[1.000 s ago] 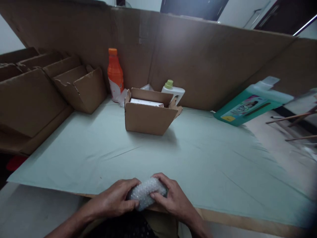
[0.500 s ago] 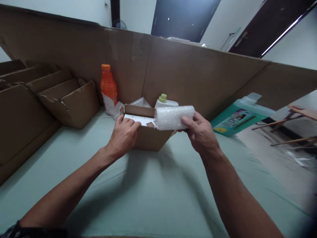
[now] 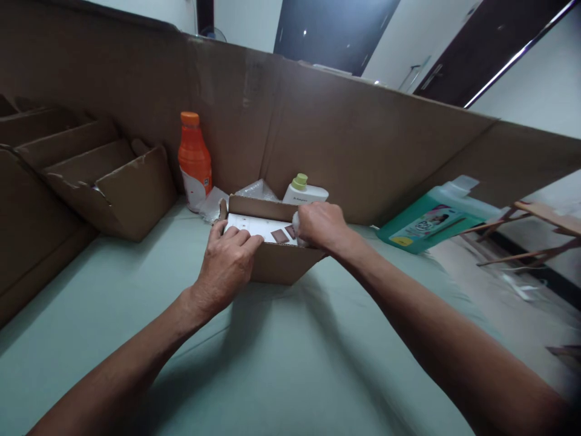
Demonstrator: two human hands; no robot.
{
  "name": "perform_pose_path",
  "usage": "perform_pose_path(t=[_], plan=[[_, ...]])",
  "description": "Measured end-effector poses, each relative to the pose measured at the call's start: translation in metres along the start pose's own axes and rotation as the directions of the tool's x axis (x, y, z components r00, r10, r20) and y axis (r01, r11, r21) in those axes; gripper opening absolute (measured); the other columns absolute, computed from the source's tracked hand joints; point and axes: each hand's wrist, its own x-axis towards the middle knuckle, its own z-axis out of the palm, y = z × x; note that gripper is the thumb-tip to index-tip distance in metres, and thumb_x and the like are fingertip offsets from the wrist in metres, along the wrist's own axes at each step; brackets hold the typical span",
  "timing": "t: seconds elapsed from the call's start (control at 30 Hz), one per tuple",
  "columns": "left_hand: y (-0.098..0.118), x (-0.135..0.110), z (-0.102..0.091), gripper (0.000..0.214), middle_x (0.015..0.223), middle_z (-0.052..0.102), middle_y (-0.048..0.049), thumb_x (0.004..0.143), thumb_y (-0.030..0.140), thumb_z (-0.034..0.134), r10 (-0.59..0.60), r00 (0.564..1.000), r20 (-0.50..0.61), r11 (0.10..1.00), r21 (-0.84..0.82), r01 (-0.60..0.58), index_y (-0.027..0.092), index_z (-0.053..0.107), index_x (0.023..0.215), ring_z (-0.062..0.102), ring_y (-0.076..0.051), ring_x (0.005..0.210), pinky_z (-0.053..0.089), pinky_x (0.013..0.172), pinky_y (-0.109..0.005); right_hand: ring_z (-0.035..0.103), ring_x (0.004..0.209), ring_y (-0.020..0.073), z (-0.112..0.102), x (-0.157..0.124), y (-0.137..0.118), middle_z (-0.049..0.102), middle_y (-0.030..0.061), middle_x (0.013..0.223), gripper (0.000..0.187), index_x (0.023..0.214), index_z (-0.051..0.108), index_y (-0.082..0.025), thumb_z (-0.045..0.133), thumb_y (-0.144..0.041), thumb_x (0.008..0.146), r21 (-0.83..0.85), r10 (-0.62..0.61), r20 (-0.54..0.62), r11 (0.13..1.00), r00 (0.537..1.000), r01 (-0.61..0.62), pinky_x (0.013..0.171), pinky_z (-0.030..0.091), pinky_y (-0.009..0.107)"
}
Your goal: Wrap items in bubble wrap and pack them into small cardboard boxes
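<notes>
A small open cardboard box [image 3: 281, 266] stands on the green cloth, with a white box with brown squares [image 3: 254, 227] inside it. My left hand [image 3: 229, 257] is closed over the left front rim of the cardboard box, fingers reaching inside. At the right end of the same box, my right hand [image 3: 321, 224] is closed around the bubble-wrapped roll [image 3: 296, 225]. Only a small edge of the roll shows beside my fingers; the rest is hidden by the hand and the box wall.
Behind the box are an orange bottle [image 3: 195, 157], clear bubble wrap [image 3: 258, 189] and a white bottle with a green cap [image 3: 306, 192]. A jug of green liquid [image 3: 431, 221] leans at right. Cardboard bins [image 3: 140, 194] stand left. A tall cardboard panel [image 3: 345, 133] runs along the back.
My right hand has moved left and turned over, bringing the bubble-wrapped roll from above the box's right side down into its right end. My left hand stays on the rim.
</notes>
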Motion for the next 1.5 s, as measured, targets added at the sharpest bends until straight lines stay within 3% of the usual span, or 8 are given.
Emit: perform_pose_path(t=[0.53, 0.77, 0.87, 0.97, 1.07, 1.23, 1.37, 1.5], plan=[[0.0, 0.003, 0.004, 0.023, 0.078, 0.069, -0.0062, 0.092, 0.01, 0.05, 0.011, 0.999, -0.049, 1.0, -0.004, -0.012, 0.016, 0.071, 0.095, 0.063, -0.026, 0.082, 0.045, 0.099, -0.054, 0.068, 0.065, 0.0223, -0.007, -0.012, 0.001, 0.07, 0.0076, 0.065, 0.014, 0.07, 0.071, -0.019, 0.063, -0.026, 0.078, -0.158, 0.209, 0.287, 0.973, 0.935, -0.169, 0.057, 0.042, 0.028], [-0.017, -0.041, -0.003, 0.057, 0.142, 0.053, -0.0138, 0.088, 0.015, 0.063, -0.123, 0.911, -0.393, 0.971, -0.237, 0.029, 0.024, 0.049, 0.142, 0.046, -0.032, 0.137, 0.038, 0.114, -0.053, 0.066, 0.071, 0.0222, -0.027, -0.07, 0.039, 0.074, 0.006, 0.077, 0.031, 0.08, 0.075, -0.021, 0.059, -0.047, 0.086, 0.092, 0.153, -0.176, 0.986, 0.973, -0.139, 0.062, 0.045, 0.031], [-0.042, -0.067, 0.013, 0.072, 0.149, 0.048, -0.0134, 0.087, 0.032, 0.068, -0.39, 0.903, -0.18, 0.86, -0.422, 0.287, 0.028, 0.037, 0.152, 0.047, -0.032, 0.137, 0.039, 0.114, -0.055, 0.066, 0.071, 0.0202, 0.0, -0.111, 0.064, 0.074, 0.0062, 0.083, 0.032, 0.09, 0.074, -0.019, 0.059, -0.047, 0.085, 0.414, 0.246, -0.36, 0.907, 0.9, -0.083, 0.068, 0.05, 0.033], [-0.059, -0.077, 0.036, 0.093, 0.159, 0.036, -0.0154, 0.078, 0.048, 0.075, -0.54, 0.834, 0.113, 0.653, -0.569, 0.5, 0.028, 0.028, 0.156, 0.037, -0.038, 0.145, 0.035, 0.114, -0.062, 0.069, 0.095, 0.0271, 0.052, -0.124, 0.072, 0.071, 0.0131, 0.119, 0.063, 0.128, 0.061, -0.019, 0.07, -0.053, 0.075, 0.657, 0.256, -0.207, 0.752, 0.944, -0.06, 0.074, 0.056, 0.039], [-0.058, -0.071, 0.053, 0.102, 0.158, 0.038, -0.0151, 0.071, 0.05, 0.079, -0.547, 0.79, 0.276, 0.441, -0.708, 0.552, 0.03, 0.025, 0.156, 0.039, -0.038, 0.143, 0.036, 0.112, -0.062, 0.061, 0.121, 0.0332, 0.095, -0.107, 0.058, 0.058, 0.015, 0.141, 0.091, 0.148, 0.041, -0.023, 0.076, -0.056, 0.071, 0.782, 0.168, -0.072, 0.621, 0.983, -0.049, 0.087, 0.057, 0.045], [-0.035, -0.052, 0.066, 0.081, 0.134, 0.062, -0.0136, 0.07, 0.049, 0.078, -0.552, 0.774, 0.311, 0.239, -0.83, 0.504, 0.02, 0.046, 0.14, 0.059, -0.03, 0.122, 0.045, 0.107, -0.048, 0.061, 0.121, 0.0328, 0.111, -0.091, 0.038, 0.065, 0.0116, 0.132, 0.073, 0.143, 0.046, -0.023, 0.069, -0.052, 0.08, 0.858, 0.132, -0.086, 0.513, 0.988, 0.006, 0.104, 0.048, 0.052], [-0.019, -0.074, 0.048, 0.068, 0.123, 0.068, -0.0113, 0.073, 0.05, 0.076, -0.601, 0.74, 0.302, 0.224, -0.825, 0.519, 0.018, 0.055, 0.129, 0.062, -0.028, 0.116, 0.048, 0.103, -0.042, 0.06, 0.122, 0.0338, 0.106, -0.123, 0.024, 0.065, 0.011, 0.132, 0.066, 0.142, 0.049, -0.025, 0.065, -0.048, 0.082, 0.862, 0.143, -0.105, 0.506, 0.984, 0.018, 0.104, 0.047, 0.055], [-0.025, -0.124, -0.008, 0.06, 0.11, 0.071, -0.0087, 0.072, 0.052, 0.078, -0.762, 0.59, 0.268, 0.23, -0.74, 0.632, 0.018, 0.059, 0.118, 0.067, -0.025, 0.1, 0.054, 0.088, -0.036, 0.063, 0.117, 0.032, 0.095, -0.144, -0.024, 0.068, 0.0084, 0.128, 0.053, 0.131, 0.058, -0.026, 0.068, -0.045, 0.082, 0.88, 0.058, -0.118, 0.468, 0.991, 0.078, 0.103, 0.049, 0.053]])
